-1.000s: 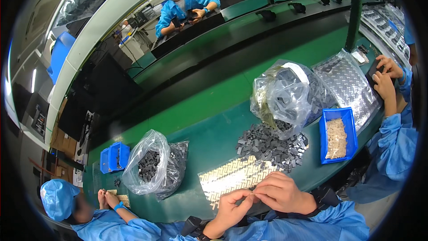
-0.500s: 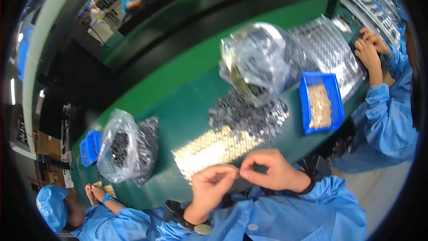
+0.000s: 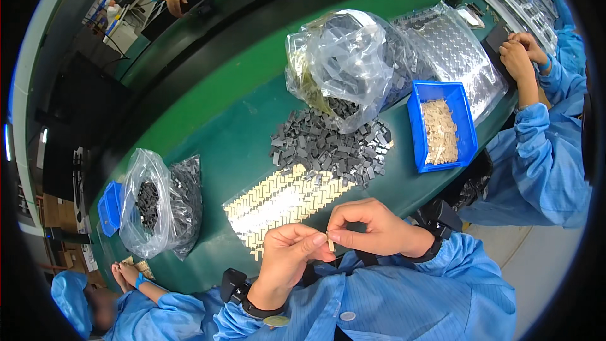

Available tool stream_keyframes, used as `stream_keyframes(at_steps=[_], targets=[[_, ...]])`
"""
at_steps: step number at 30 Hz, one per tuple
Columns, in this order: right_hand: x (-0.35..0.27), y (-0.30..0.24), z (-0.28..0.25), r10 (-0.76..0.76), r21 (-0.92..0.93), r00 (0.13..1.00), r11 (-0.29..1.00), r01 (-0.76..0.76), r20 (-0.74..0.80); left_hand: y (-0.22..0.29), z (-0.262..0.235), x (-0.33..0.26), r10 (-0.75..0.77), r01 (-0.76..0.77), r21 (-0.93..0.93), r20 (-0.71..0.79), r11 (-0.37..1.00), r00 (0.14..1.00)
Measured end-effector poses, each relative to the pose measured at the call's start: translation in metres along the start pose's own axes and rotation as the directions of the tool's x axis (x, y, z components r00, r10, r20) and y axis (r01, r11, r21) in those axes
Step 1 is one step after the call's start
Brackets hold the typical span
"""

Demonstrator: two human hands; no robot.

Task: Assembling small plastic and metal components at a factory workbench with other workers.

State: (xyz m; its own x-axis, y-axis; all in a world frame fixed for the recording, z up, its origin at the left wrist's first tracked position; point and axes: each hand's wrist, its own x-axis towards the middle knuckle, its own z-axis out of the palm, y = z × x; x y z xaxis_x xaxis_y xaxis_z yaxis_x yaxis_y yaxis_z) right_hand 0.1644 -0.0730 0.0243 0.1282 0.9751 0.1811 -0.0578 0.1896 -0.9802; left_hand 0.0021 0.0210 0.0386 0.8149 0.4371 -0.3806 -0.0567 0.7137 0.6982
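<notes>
Close to my body, my left hand (image 3: 287, 259) and my right hand (image 3: 366, 230) meet fingertip to fingertip. Pinched between them is a small tan strip (image 3: 331, 245), mostly covered by the fingers. Just beyond my hands lies a clear sheet (image 3: 268, 209) with rows of small tan pieces on it; its middle shines with glare. A heap of small black rectangular blocks (image 3: 331, 148) spreads over the sheet's far end.
A large clear plastic bag (image 3: 350, 57) stands behind the heap. To the right is a blue bin (image 3: 466, 123) holding tan pieces, beside bubble-textured wrapping (image 3: 464, 57). Another bag of black blocks (image 3: 186, 205) sits left. Co-workers' hands (image 3: 519, 57) work at both sides.
My view has shifted, so the bench things appear further left and higher. My fingertips still meet, and the tan strip now shows between them.
</notes>
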Motion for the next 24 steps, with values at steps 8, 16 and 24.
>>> stream_keyframes(at_steps=[8, 16, 24], targets=[[0.002, -0.001, 0.015, -0.115, -0.14, 0.943, 0.987, 0.074, -0.314, -0.002, 0.019, 0.002, 0.116, -0.097, 0.185, -0.092, 0.978, 0.989], [0.007, 0.0, 0.012, -0.533, -0.645, 0.822, 0.703, 0.298, -0.201, -0.003, 0.013, 0.002, 0.163, -0.152, 0.138, -0.074, 0.979, 0.984], [0.006, -0.003, 0.011, -0.594, -0.735, 0.792, 0.598, 0.32, -0.139, -0.009, 0.008, 0.001, 0.062, -0.061, 0.009, -0.028, 0.998, 0.998]])
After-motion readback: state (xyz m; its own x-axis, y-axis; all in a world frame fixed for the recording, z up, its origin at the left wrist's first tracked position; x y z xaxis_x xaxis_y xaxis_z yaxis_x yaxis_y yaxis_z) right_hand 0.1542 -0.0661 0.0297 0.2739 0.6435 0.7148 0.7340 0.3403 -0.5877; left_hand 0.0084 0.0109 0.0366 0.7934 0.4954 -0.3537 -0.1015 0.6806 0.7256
